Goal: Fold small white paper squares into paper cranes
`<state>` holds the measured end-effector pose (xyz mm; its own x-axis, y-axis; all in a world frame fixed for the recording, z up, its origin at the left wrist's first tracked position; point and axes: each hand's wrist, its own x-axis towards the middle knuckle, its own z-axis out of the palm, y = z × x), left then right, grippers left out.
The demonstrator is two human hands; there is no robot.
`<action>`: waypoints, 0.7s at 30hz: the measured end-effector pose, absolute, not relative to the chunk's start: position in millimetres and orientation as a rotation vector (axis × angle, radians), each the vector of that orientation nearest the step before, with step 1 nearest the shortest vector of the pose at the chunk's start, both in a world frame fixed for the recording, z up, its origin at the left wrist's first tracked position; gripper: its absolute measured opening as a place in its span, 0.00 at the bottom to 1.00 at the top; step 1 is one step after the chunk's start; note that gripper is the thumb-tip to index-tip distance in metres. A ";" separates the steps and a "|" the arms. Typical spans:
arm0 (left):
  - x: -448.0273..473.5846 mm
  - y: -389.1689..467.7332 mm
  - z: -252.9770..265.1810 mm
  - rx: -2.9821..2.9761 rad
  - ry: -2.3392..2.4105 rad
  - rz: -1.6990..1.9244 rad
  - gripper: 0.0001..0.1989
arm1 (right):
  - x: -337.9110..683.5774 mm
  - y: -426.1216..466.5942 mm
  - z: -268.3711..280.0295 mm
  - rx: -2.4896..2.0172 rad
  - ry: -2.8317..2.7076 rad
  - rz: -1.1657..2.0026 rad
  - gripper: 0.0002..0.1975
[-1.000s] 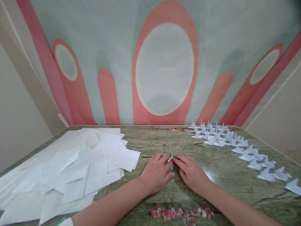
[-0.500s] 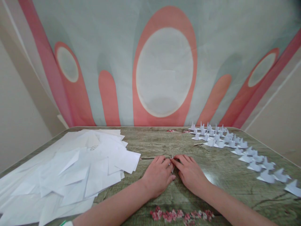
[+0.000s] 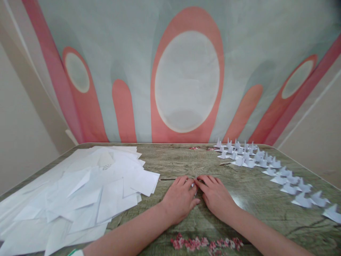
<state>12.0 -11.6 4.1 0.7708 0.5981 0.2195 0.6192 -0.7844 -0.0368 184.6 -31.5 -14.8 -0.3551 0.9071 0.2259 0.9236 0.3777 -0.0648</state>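
My left hand [image 3: 179,197] and my right hand [image 3: 217,193] meet at the middle of the wood-patterned table. Between their fingertips is a small piece of folded white paper [image 3: 195,192], mostly covered by the fingers. The left fingers curl over its left side, while the right thumb and index finger press at its upper right edge. How far it is folded cannot be made out.
A wide spread of loose white paper sheets [image 3: 112,199] covers the table's left side. Several folded white paper cranes [image 3: 285,176] stand in rows along the right. A printed backdrop [image 3: 186,138] rises behind the table's far edge.
Both hands stay almost in the same place, with the fingers shifting very slightly at the folded paper. The sheets and cranes have not moved.
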 end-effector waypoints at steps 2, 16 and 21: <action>11.8 -11.6 3.7 -2.861 -0.988 -0.309 0.20 | 184.3 -31.8 -15.0 -1.635 -2.416 -0.131 0.23; 12.7 -10.8 0.4 -2.868 -0.962 -0.296 0.20 | 179.6 -32.9 -13.1 -1.701 -2.441 -0.219 0.19; 13.5 -10.8 2.4 -2.869 -0.964 -0.286 0.19 | 176.9 -34.0 -10.4 -1.745 -2.439 -0.236 0.18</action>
